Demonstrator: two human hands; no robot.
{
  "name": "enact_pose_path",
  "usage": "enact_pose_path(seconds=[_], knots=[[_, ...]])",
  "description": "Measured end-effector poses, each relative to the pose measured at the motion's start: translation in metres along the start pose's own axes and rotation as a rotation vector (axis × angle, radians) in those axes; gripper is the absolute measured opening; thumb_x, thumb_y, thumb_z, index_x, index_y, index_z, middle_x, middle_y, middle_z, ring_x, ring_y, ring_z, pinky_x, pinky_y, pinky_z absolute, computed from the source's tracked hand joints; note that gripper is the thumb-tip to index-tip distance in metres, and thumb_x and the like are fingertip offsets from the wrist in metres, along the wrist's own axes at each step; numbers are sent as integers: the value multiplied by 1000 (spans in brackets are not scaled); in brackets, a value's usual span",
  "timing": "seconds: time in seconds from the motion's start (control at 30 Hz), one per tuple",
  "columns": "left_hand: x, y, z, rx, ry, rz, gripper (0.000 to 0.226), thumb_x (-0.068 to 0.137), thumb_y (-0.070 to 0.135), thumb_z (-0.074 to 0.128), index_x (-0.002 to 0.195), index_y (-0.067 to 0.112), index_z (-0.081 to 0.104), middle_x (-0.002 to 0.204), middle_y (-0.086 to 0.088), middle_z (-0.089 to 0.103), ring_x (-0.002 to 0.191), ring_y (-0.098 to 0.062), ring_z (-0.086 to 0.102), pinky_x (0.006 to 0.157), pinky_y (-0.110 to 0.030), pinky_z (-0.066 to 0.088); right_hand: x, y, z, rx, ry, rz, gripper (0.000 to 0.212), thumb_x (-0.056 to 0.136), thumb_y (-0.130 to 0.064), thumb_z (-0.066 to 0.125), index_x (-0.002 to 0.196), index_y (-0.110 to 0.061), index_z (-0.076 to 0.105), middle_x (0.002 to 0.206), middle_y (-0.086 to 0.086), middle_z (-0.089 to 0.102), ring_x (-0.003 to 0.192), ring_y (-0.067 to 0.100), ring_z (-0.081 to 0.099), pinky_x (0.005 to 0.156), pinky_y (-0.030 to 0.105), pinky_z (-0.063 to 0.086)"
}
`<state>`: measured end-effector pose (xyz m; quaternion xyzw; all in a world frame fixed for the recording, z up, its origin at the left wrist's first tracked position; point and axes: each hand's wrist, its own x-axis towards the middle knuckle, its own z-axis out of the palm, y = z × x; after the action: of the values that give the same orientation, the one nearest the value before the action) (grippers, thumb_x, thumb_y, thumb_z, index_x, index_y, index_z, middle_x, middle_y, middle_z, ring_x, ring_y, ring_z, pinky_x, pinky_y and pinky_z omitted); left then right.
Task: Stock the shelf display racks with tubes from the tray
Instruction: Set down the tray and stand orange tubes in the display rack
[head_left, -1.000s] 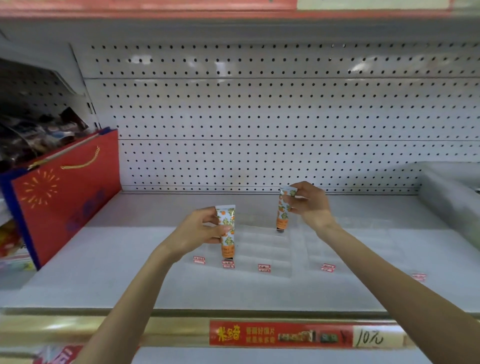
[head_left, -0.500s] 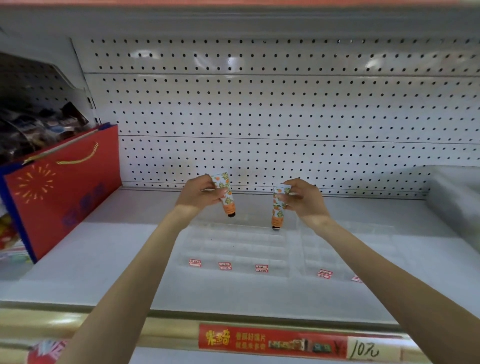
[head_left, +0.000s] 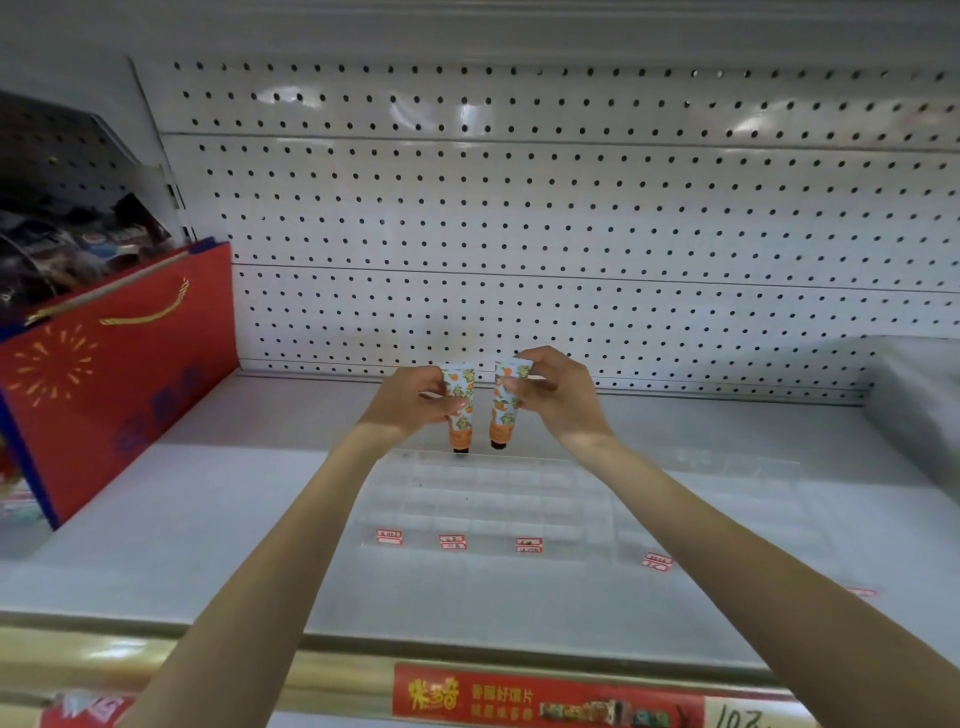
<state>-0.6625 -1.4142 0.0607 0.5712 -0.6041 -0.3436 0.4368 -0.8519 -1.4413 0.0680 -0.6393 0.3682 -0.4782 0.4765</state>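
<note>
Two small tubes with an orange-and-leaf print and orange caps hang cap-down, side by side, over the back row of a clear plastic display rack (head_left: 488, 499) on the white shelf. My left hand (head_left: 410, 400) pinches the left tube (head_left: 459, 410) near its top. My right hand (head_left: 556, 397) pinches the right tube (head_left: 506, 405) at its crimped end. Both caps hover just above the rack's rear edge. The rack's compartments look empty, with small red price tags along its front. A second clear rack (head_left: 727, 499) lies to the right.
A red gift bag (head_left: 114, 374) with gold handles stands at the shelf's left end. White pegboard (head_left: 571, 218) backs the shelf. A pale box (head_left: 919, 405) sits at the far right. A red label strip (head_left: 545, 701) runs along the shelf's front edge.
Both hands moved toward the back of the rack and closer together. The left tube rose from the front row and now hangs upright next to the right tube.
</note>
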Motion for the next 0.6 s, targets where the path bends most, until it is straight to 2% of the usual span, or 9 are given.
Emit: enact_pose_path(seconds=[0.27, 0.43, 0.5, 0.6], knots=[[-3, -5, -1, -8, -10, 17, 17, 82, 6, 68, 97, 13, 68, 91, 2, 69, 82, -8, 66, 77, -20, 56, -1, 13, 9, -101, -37, -15, 20, 81, -1, 68, 84, -19, 60, 87, -2, 67, 82, 20, 62, 74, 35, 51], [-5, -4, 1, -4, -15, 30, 18, 80, 6, 69, 97, 11, 68, 92, 4, 69, 84, -10, 66, 78, -23, 56, -3, 14, 7, -112, -43, 7, 17, 82, -1, 68, 94, -9, 60, 93, 4, 67, 88, 23, 63, 80, 36, 55], [-6, -4, 1, -6, -10, 31, 17, 79, 7, 71, 96, 10, 68, 91, 3, 70, 84, -11, 66, 79, -25, 56, -4, 15, 7, -171, -45, -8, 19, 82, -2, 68, 100, -3, 60, 97, 5, 67, 91, 20, 63, 80, 29, 56], [-8, -3, 0, 14, -9, 31, 19, 79, 7, 71, 98, 9, 68, 93, 1, 70, 86, -13, 67, 79, -25, 56, -7, 13, 7, -190, -41, -17, 23, 82, -2, 68, 104, 0, 60, 97, 4, 66, 88, 16, 63, 73, 15, 53]])
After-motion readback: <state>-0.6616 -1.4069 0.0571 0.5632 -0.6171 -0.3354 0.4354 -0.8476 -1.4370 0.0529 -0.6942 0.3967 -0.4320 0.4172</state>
